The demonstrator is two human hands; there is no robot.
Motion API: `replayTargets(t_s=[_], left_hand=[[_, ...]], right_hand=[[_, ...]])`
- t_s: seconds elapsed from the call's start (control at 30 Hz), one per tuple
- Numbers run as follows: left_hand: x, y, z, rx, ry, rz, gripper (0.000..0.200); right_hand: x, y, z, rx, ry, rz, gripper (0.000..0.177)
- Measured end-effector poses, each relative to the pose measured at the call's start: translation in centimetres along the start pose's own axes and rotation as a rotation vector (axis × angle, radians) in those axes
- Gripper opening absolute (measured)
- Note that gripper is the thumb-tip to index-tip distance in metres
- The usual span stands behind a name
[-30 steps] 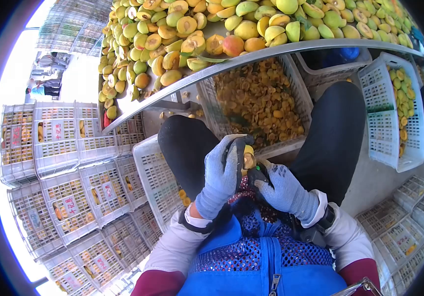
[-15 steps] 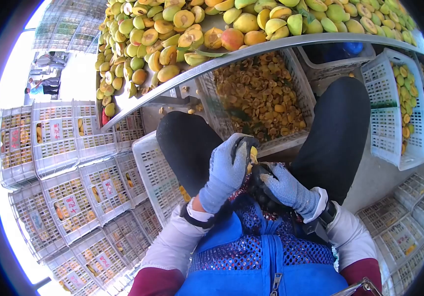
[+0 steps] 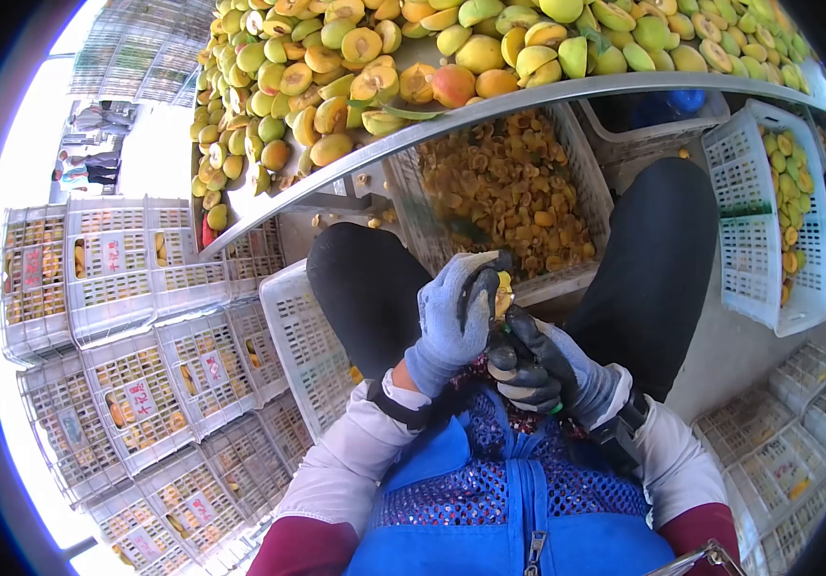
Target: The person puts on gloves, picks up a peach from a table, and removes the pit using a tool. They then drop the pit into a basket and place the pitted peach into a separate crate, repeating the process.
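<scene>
My left hand (image 3: 453,322), in a grey-blue glove, is closed around a yellow fruit half (image 3: 502,289) held over my lap. My right hand (image 3: 538,363), gloved too with dark palm and fingers, is curled just below it around a small tool with a pale handle (image 3: 501,362). Both hands are between my knees, above a white crate of pits and scraps (image 3: 509,197). The fruit is mostly hidden by the left fingers.
A metal table rim (image 3: 490,106) above holds a heap of yellow-green fruit, whole and halved (image 3: 355,58). A white crate with fruit halves (image 3: 768,211) stands right; an empty white crate (image 3: 303,346) left of my knee. Stacked labelled crates (image 3: 134,365) fill the left. People stand far left.
My left hand has lifted the fruit slightly and turned it. My right hand has rolled so its dark palm and curled fingers face up, the tool drawn away from the fruit.
</scene>
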State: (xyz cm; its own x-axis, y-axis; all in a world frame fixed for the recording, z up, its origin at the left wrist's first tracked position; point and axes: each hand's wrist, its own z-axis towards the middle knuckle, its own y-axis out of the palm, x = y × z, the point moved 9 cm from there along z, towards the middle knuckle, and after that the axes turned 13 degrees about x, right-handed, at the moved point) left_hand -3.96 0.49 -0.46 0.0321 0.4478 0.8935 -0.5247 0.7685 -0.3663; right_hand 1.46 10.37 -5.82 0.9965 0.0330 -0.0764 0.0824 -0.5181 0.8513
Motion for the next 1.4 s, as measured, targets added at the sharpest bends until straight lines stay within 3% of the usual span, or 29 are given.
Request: replayTargets(t_s=[0.13, 0.33, 0.43, 0.53, 0.63, 0.73, 0.77, 0.87, 0.93, 1.0, 1.03, 1.07, 1.1, 1.13, 1.17, 1.23, 1.33, 1.37, 1.4], left_hand=[[-3.3, 1.8, -0.6, -0.247, -0.277, -0.029, 0.024], [-1.3, 0.9, -0.8, -0.128, -0.184, -0.14, 0.026], [-2.3, 1.8, -1.0, -0.124, -0.425, -0.333, 0.029], [-1.6, 2.1, -0.9, -0.038, -0.438, -0.384, 0.031], [-1.1, 1.2, -0.5, -0.001, -0.318, -0.207, 0.031], [-1.2, 0.0, -0.5, 0.003, -0.114, 0.072, 0.032], [-0.2, -0.1, -0.4, -0.06, 0.085, 0.349, 0.032], [-4.1, -2.0, -1.3, 0.178, -0.593, -0.497, 0.03], [-2.6, -5.5, -0.4, 0.228, -0.418, -0.229, 0.031], [-4.8, -11.1, -1.5, 0.461, -0.384, -0.214, 0.029], [1.6, -12.7, 0.5, 0.392, 0.059, 0.479, 0.028], [-0.6, -17.1, 0.7, 0.576, -0.054, 0.246, 0.024], [-2.9, -20.1, 1.2, 0.53, -0.045, 0.393, 0.024], [-5.2, -22.2, 1.7, 0.438, -0.11, 0.727, 0.029], [-9.9, -25.5, 1.1, 0.328, -0.371, 1.046, 0.034], [-8.4, -24.6, 3.4, 0.335, -0.253, 1.056, 0.033], [-4.2, -18.0, 9.6, 0.327, -0.127, 0.779, 0.029], [-3.8, -15.5, 12.0, 0.269, -0.213, 0.839, 0.028], [-3.3, -12.6, 14.6, 0.152, -0.123, 0.942, 0.032]], right_hand=[[-0.2, -1.4, -0.3, 0.263, 0.013, -0.193, 0.049], [0.8, 0.9, -0.5, -0.067, 0.079, 0.096, 0.05], [1.1, 1.7, -0.3, -0.303, 0.156, 0.459, 0.047], [0.3, 2.7, -0.7, -0.464, 0.14, 0.496, 0.046], [0.4, 2.5, -0.6, -0.472, 0.124, 0.452, 0.046], [-1.5, 2.4, -1.1, -0.468, -0.039, 0.469, 0.048], [-1.6, 2.0, -0.6, -0.437, -0.015, 0.495, 0.049], [-1.4, -0.2, 1.3, -0.405, 0.068, 0.587, 0.05], [-2.0, 0.2, 0.8, -0.353, -0.016, 0.523, 0.049], [-2.6, -0.1, 0.8, -0.338, -0.05, 0.451, 0.044], [-2.6, -1.2, 1.4, -0.266, -0.037, 0.483, 0.044], [-2.3, -2.2, 1.9, -0.196, -0.029, 0.514, 0.044], [-2.2, -3.0, 2.2, -0.129, -0.023, 0.542, 0.044], [-2.6, -2.6, 1.7, -0.14, -0.081, 0.438, 0.042], [-2.9, -2.6, 1.8, -0.077, -0.116, 0.366, 0.04], [-3.2, -2.9, 2.1, 0.058, -0.182, 0.234, 0.039], [-3.7, -3.7, 3.0, 0.194, -0.282, 0.042, 0.038], [-3.9, -4.0, 3.2, 0.228, -0.312, -0.023, 0.037], [-4.3, -3.9, 3.3, 0.213, -0.322, -0.018, 0.035]])
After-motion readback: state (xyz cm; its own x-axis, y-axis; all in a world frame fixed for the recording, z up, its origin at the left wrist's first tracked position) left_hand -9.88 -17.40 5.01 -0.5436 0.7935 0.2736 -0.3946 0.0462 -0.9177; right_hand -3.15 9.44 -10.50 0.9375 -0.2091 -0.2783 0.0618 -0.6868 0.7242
